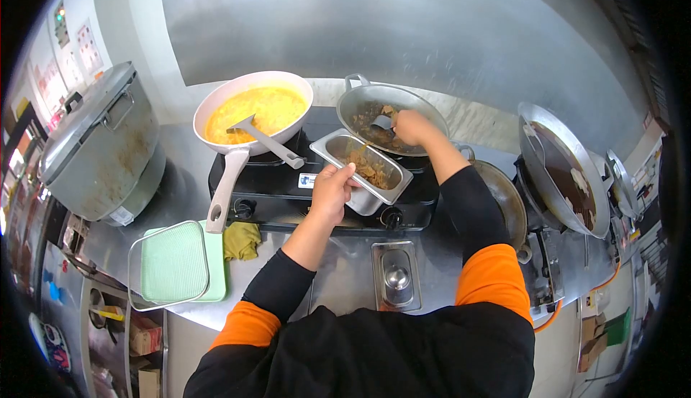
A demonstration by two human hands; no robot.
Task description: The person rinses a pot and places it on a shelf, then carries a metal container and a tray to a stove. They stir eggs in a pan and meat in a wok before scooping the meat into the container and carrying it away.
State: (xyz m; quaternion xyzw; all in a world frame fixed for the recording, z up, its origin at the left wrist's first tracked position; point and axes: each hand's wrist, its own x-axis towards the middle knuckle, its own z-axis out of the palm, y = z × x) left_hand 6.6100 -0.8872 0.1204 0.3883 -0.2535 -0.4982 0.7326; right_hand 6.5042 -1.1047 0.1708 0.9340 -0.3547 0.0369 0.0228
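Observation:
My left hand (333, 193) grips the rim of a rectangular steel food pan (366, 202), thumb over the edge. The pan is tilted over the stove's front, with brown cooked food (369, 166) inside. Against its far side stands a round metal wok (403, 97) with more dark brown food. Over this wok, my right hand (412, 127) is closed on a grey spatula (381, 121), its head down in the food. Most of the spatula's handle is hidden by my fingers.
A white frying pan (203, 110) of yellow food holds another spatula (266, 140). Around the black stove (288, 207) are a large lidded pot (108, 153), a green tray (173, 265), a cloth (242, 241), a small steel pan (396, 277) and a big wok (529, 146) of dark liquid.

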